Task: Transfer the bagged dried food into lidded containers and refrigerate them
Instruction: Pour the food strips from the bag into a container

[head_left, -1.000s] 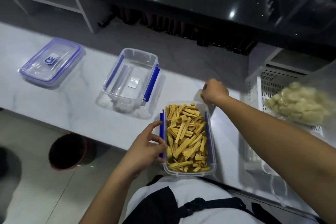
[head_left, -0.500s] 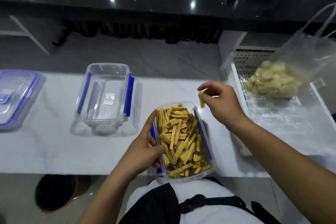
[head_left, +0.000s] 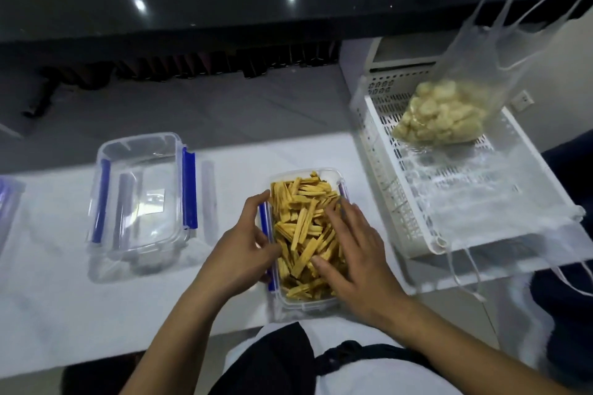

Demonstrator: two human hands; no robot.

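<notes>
Hands come first, closest to the camera, both at the full container (head_left: pixel 306 300) on the near edge of the white table (head_left: pixel 57 298). The left hand (head_left: pixel 244 250) curls round the container's left wall by the blue clip, thumb at the rim, steadying it. The right hand (head_left: pixel 356 253) lies flat with fingers straight and spread, pressing down on the yellow dried strips (head_left: pixel 301 221); it holds nothing. Half a second ago that hand was lifted beside the far corner with a single strip pinched in its fingertips, and a second ago it was down on the table behind the container. So the stray piece appears to have gone into the pile, and the hand has moved on to levelling it. My reading is that the filling of this box is done, and the strips are being flattened so a lid can seat.

Further back on the left stands the empty container (head_left: pixel 141 196), blue clips folded out, untouched. At the far left edge a sliver of a lidded container (head_left: pixel 8 202) shows. To the right, the white perforated basket (head_left: pixel 401 218) carries the clear bag of pale dried food (head_left: pixel 439 115), handles standing up. That bag is still to be emptied, probably into the empty box, and nothing has been refrigerated yet.
</notes>
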